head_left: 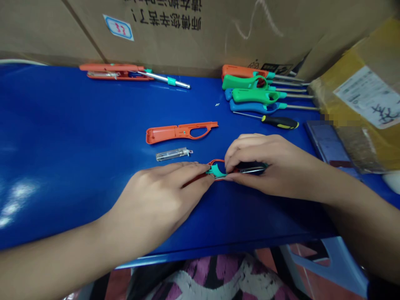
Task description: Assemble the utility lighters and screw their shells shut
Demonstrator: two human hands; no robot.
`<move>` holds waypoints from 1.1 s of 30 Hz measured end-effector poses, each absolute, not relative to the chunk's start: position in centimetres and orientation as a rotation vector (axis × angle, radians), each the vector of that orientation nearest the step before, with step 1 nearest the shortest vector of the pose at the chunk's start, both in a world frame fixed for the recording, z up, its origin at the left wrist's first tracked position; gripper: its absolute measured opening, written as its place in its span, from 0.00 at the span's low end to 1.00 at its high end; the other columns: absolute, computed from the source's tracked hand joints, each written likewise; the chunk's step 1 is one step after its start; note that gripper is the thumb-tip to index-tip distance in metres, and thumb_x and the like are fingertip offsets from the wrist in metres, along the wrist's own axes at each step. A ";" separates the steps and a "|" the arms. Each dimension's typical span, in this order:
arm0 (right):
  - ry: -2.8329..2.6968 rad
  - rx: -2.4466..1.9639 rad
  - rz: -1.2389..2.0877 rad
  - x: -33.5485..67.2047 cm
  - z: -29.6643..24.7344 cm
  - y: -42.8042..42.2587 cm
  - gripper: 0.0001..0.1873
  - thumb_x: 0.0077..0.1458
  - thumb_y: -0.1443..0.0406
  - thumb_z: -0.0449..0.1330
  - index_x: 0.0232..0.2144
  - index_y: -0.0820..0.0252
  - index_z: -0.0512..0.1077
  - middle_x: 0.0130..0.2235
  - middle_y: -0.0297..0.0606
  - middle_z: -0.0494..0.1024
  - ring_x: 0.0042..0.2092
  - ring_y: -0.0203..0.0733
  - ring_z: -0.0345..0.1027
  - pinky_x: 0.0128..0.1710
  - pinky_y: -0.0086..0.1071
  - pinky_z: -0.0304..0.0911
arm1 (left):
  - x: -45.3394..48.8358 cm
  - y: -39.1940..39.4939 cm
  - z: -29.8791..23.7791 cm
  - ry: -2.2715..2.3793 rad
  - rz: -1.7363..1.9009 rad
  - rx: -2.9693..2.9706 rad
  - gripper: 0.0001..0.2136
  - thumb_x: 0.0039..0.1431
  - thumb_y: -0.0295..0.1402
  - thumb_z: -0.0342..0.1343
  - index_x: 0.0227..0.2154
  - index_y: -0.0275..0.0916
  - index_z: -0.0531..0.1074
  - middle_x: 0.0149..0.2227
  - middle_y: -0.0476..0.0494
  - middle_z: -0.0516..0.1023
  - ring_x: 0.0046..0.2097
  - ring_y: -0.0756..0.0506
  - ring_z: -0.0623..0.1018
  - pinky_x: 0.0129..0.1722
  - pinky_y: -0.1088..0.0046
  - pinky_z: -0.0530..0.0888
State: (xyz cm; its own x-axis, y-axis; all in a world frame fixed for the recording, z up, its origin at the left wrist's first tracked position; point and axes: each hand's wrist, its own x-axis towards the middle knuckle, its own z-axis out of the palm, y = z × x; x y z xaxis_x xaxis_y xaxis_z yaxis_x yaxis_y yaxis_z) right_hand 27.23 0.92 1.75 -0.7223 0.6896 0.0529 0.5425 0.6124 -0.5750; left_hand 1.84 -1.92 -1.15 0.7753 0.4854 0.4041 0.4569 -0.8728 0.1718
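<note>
Both hands work on an orange lighter half-shell (216,161) low on the blue table. My left hand (165,187) is closed around its handle end, thumb and fingers near a teal trigger piece (216,170). My right hand (259,160) pinches the shell's front end, with a metal tube (251,170) passing under the palm. Much of the shell is hidden by the fingers. Just beyond lies a clear fuel tank (171,154). Past that rests the other orange half-shell (181,132), its hollow inside facing up.
Several assembled long-nosed lighters (256,96) lie at the back right, with a black-and-yellow screwdriver (279,121) before them. An opened orange lighter (115,73) sits at the back left. Cardboard boxes (187,41) wall the rear. A dark phone-like slab (325,141) lies right.
</note>
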 end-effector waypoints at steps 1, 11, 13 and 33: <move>-2.580 -0.994 0.771 27.2 1.7 0.9 0.03 0.58 0.70 0.63 0.34 0.58 0.77 0.37 0.37 0.81 0.40 0.40 0.73 0.42 0.34 0.65 | 1.9 -1.9 -1.2 0.771 0.693 2.898 0.11 0.68 0.26 0.51 0.48 0.36 0.75 0.49 0.41 0.82 0.46 0.36 0.84 0.35 0.56 0.85; -2.601 -0.995 0.755 27.2 1.8 0.9 0.05 0.58 0.72 0.62 0.34 0.58 0.76 0.37 0.37 0.81 0.41 0.41 0.74 0.43 0.35 0.65 | 1.9 -1.9 -1.3 0.768 0.694 2.892 0.10 0.69 0.27 0.50 0.47 0.36 0.75 0.48 0.42 0.82 0.45 0.37 0.84 0.36 0.57 0.85; -2.569 -1.055 0.795 27.2 1.8 0.8 0.06 0.57 0.72 0.62 0.34 0.58 0.77 0.37 0.37 0.81 0.41 0.41 0.74 0.41 0.34 0.66 | 2.0 -1.8 -1.2 0.780 0.684 2.895 0.11 0.69 0.28 0.49 0.46 0.37 0.76 0.47 0.42 0.83 0.44 0.37 0.84 0.34 0.59 0.85; -2.552 -1.104 0.802 27.1 1.9 0.6 0.07 0.57 0.72 0.60 0.34 0.57 0.76 0.38 0.37 0.81 0.40 0.41 0.74 0.40 0.34 0.66 | 2.3 -2.5 -0.9 0.791 0.555 3.062 0.16 0.69 0.26 0.45 0.48 0.35 0.79 0.47 0.36 0.82 0.42 0.34 0.84 0.32 0.58 0.85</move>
State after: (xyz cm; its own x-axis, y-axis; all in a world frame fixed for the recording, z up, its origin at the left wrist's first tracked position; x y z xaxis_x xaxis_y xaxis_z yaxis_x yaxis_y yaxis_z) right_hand 27.14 0.62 1.85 -0.6828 0.7306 0.0078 0.5950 0.5622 -0.5744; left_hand 2.34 -2.50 -0.91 0.8190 0.4572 0.3466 0.4812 -0.8764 0.0190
